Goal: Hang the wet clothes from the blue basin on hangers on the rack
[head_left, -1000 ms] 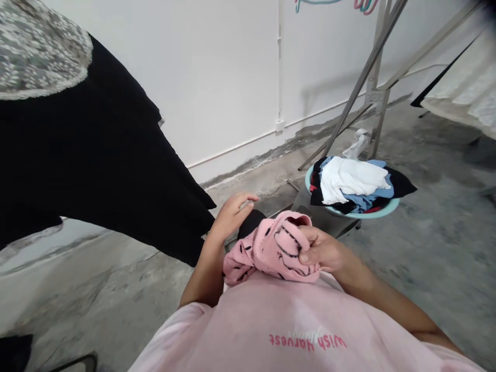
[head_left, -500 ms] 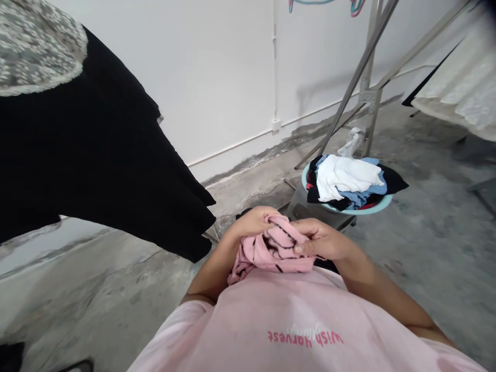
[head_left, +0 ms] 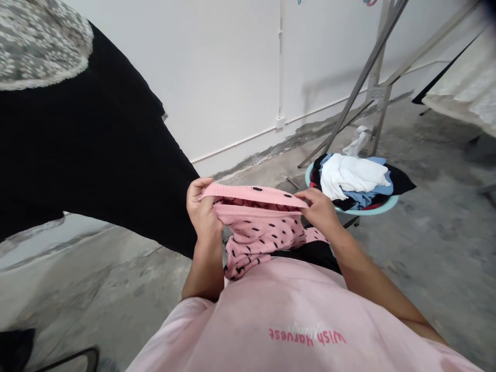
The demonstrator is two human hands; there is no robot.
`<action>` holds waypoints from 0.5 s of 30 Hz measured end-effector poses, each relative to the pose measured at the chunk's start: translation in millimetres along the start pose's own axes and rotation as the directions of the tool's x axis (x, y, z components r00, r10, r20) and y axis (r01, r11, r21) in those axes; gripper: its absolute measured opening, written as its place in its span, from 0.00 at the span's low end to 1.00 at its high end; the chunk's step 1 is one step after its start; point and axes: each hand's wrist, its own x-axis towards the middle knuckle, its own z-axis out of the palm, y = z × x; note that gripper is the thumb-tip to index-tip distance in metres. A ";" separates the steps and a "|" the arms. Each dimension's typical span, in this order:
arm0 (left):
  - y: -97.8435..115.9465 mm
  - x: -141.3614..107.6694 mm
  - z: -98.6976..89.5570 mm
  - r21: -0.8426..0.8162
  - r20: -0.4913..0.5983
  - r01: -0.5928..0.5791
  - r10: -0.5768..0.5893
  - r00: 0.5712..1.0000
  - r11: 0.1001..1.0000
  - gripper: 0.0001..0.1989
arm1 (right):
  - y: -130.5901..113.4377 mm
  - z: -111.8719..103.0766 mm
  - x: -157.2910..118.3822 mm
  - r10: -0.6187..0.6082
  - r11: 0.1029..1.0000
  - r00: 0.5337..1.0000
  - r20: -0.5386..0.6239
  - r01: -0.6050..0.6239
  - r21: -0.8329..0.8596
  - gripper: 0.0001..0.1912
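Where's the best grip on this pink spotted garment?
Probably the ribbed edge of the pink spotted garment, taken from above at both ends, where the left hand and right hand pinch it. That band is pulled straight and flat, while the rest hangs bunched below.

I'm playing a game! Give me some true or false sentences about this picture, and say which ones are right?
1. The left hand and right hand both hold the pink cloth. True.
2. The cloth has green stripes. False: it has black spots.
3. The basin holds only white clothes. False: blue clothes are in it too.
4. A black garment hangs on the left. True.
5. The wall is red. False: it is white.
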 end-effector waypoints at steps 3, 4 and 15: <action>-5.8 1.5 -5.1 0.090 0.067 -0.051 0.045 0.997 0.995 0.15 | 7.9 2.9 1.3 0.037 0.993 0.998 -0.059 -0.030 0.116 0.15; -8.9 2.8 -8.5 0.155 0.121 -0.070 0.051 0.991 0.985 0.16 | 7.3 1.3 1.5 0.075 0.977 0.995 -0.071 -0.059 0.203 0.16; -36.6 12.4 -24.8 0.436 0.538 -0.228 -0.049 0.842 0.870 0.06 | -13.5 -25.6 -1.8 0.245 0.441 0.882 0.402 -0.471 0.764 0.14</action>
